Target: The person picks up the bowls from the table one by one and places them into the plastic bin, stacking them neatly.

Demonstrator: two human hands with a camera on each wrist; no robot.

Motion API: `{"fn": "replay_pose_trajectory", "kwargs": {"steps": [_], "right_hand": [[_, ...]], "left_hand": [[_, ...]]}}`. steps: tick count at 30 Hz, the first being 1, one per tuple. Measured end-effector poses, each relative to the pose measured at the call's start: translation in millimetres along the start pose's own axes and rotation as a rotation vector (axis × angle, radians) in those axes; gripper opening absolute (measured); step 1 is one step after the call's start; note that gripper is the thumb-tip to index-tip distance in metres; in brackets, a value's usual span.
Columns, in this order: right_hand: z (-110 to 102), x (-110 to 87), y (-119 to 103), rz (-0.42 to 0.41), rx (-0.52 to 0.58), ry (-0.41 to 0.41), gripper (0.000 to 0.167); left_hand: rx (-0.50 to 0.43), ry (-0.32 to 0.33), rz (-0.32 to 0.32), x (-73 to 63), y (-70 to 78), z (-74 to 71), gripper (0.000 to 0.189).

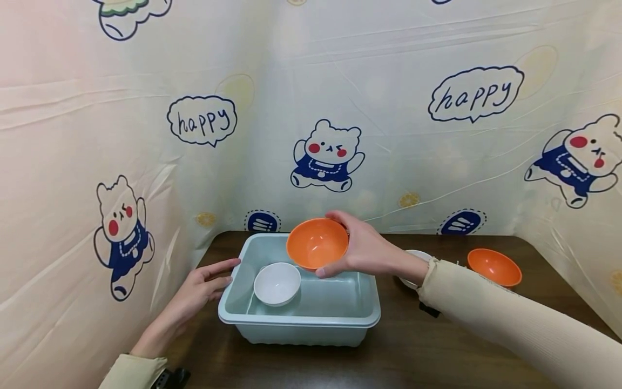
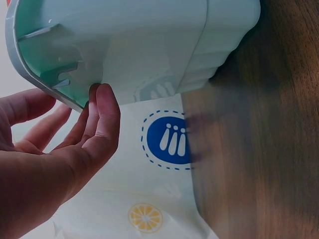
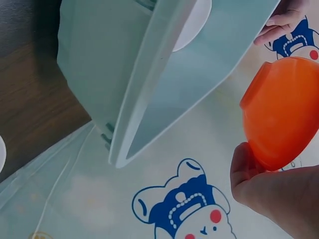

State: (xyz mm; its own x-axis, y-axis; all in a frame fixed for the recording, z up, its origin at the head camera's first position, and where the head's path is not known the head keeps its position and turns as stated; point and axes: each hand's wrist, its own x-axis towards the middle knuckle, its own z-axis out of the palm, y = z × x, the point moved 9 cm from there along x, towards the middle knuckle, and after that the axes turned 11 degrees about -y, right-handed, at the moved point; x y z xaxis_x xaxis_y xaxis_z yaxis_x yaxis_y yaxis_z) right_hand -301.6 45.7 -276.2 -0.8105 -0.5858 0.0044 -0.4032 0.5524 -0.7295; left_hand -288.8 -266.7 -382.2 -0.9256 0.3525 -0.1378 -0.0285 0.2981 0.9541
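My right hand (image 1: 362, 246) grips an orange bowl (image 1: 317, 243) by its right side, thumb at the near edge and fingers at the far edge. The bowl is tilted, its inside facing me, above the back of a pale blue-green basin (image 1: 301, 320). Inside the basin, towards the left, sits a white bowl (image 1: 277, 283); whether another lies under it I cannot tell. My left hand (image 1: 199, 286) is at the basin's left side, its extended fingertips touching at the rim (image 2: 30, 79). From the right wrist, the held orange bowl (image 3: 284, 112) shows its outside and foot.
On the brown table (image 1: 437, 346), right of the basin, a second orange bowl (image 1: 494, 266) stands. A white bowl (image 1: 419, 254) is partly hidden behind my right forearm. A printed cloth (image 1: 389, 189) hangs behind and at both sides of the table.
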Motion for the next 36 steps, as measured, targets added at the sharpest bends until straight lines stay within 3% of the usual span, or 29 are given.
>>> {"fn": "replay_pose_trajectory", "kwargs": {"steps": [25, 36], "right_hand": [[31.3, 47.0, -9.6, -0.044, 0.034, -0.086, 0.102], [44.5, 65.9, -15.7, -0.016, 0.023, -0.122, 0.105]], "left_hand": [[-0.005, 0.001, -0.021, 0.5, -2.2, -1.0, 0.051], [0.026, 0.017, -0.056, 2.3, -6.4, -4.8, 0.051]]}}
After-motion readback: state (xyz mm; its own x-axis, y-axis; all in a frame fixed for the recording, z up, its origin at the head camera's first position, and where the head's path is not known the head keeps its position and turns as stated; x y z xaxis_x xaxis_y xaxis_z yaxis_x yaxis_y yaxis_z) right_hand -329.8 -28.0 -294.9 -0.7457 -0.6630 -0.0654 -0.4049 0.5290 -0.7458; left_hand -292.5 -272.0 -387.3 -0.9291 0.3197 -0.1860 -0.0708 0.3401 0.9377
